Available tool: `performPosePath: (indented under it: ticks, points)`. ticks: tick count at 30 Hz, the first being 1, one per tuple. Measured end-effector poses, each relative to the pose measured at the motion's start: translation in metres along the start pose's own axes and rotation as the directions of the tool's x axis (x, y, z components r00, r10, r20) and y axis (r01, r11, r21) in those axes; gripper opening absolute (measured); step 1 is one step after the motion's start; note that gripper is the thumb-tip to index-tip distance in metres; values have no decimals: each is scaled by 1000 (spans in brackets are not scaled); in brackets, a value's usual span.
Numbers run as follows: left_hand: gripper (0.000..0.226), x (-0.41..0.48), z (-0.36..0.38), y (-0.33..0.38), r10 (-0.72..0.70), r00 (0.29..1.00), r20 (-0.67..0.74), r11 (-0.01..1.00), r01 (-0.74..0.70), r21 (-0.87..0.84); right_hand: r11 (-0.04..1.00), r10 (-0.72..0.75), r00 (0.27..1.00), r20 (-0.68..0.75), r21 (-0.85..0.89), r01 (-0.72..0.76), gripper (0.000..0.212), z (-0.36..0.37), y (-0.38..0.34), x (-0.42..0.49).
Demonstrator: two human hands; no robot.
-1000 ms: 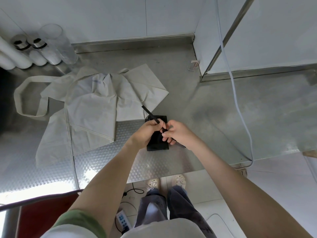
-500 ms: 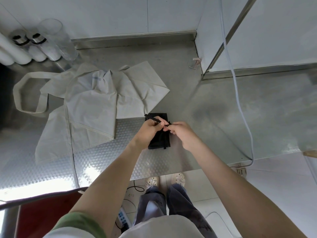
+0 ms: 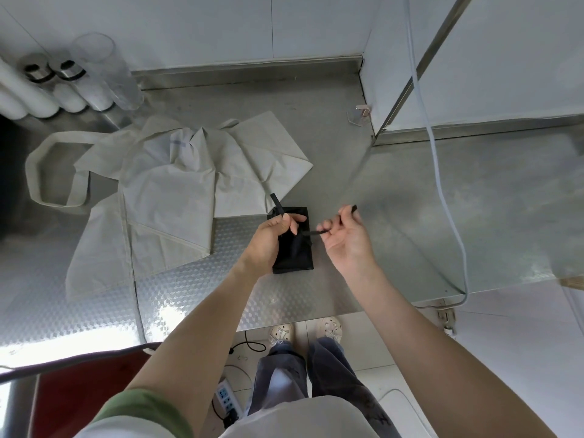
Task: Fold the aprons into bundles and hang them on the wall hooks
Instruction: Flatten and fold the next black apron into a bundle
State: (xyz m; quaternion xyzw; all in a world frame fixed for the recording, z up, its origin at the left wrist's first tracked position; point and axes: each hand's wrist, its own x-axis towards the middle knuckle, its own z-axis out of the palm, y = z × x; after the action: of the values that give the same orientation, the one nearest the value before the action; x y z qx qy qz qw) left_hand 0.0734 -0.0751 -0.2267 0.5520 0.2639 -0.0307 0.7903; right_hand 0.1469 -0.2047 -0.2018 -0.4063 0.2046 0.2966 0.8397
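1. Steel surface [image 3: 410,216] under white wall panels carries the work, and both hands are busy near its front edge.
2. The left hand [image 3: 271,235] rests on the black bundle [image 3: 295,252], an apron already folded small. Its fingers curl round one end of the black strap [image 3: 311,233], whose tip sticks out beyond the knuckles.
3. The right hand [image 3: 344,238] is just beside the bundle and clear of it, palm turned up. It pinches the other end of the strap, and the tail shows past the fingertips.
4. The hands are apart, with a short run of strap pulled tight between them.
5. Judged from this, the step in hand is tying off the black bundle, with the knot being drawn snug.
6. The next move likely calls for even tension from both hands while the left hand keeps the folds pinned. Enough strap should be left free to catch a hook.
7. Left of the left hand, the white apron [image 3: 170,191] lies spread and creased, not yet folded. Its near edge reaches the bundle.
8. Beyond the right hand, a small hook [image 3: 363,110] sits at the wall corner, and a cable [image 3: 442,172] hangs further right.
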Motion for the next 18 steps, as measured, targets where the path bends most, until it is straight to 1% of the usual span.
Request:
performPosePath:
  ticks: [1, 2, 3, 5, 6, 7, 8, 9, 10, 11, 12, 13, 15, 18]
  points:
    - [39, -1, -1, 0, 1, 1000, -15, 1000, -2, -18, 996, -19, 1000, 11, -91, 20, 30, -2, -3, 1]
    - [40, -1, -2, -1, 5, 999, -35, 999, -6, -34, 969, -57, 998, 22, -238, 61, 30, -6, -4, 3]
    - [41, -1, -4, -2, 7, 998, -57, 998, -10, -57, 914, -95, 994, 47, -392, 106, 28, -10, -6, 4]
    - [42, 0, -6, -4, -1, 996, -93, 996, -7, -90, 730, -127, 987, 95, -665, 158, 12, -14, -8, 5]
    - [42, 0, -6, -4, -9, 995, -99, 995, -1, -98, 619, -105, 985, 134, -766, 170, 4, -15, -10, 4]
    - [43, 0, -6, -4, -19, 994, -108, 994, 7, -109, 469, -69, 981, 182, -862, 193, 14, -15, -10, 4]
    - [43, 0, -5, -4, -31, 992, -121, 992, 16, -122, 240, -6, 971, 239, -942, 233, 20, -16, -10, 3]
    - [43, 1, -5, -3, -44, 990, -134, 992, 27, -127, -16, 52, 958, 281, -959, 282, 20, -17, -10, 3]
    - [44, 2, -6, -2, -57, 988, -146, 992, 40, -119, -207, 84, 949, 303, -927, 314, 16, -17, -11, 2]
    - [44, 2, -6, -1, -71, 984, -163, 993, 54, -106, -318, 86, 946, 312, -891, 323, 14, -17, -14, 0]
    - [45, 2, -5, 0, -83, 980, -182, 993, 67, -93, -373, 66, 948, 311, -873, 312, 13, -20, -17, 0]
    - [45, 2, -5, 2, -94, 975, -200, 993, 78, -85, -394, 40, 955, 293, -874, 285, 14, -23, -20, 0]
    - [45, 3, -3, 3, -122, 966, -227, 991, 105, -84, -409, 16, 965, 263, -879, 247, 15, -26, -25, 1]
    - [45, 3, 0, 6, -146, 953, -266, 989, 130, -76, -418, 34, 969, 244, -877, 236, 17, -26, -24, 3]
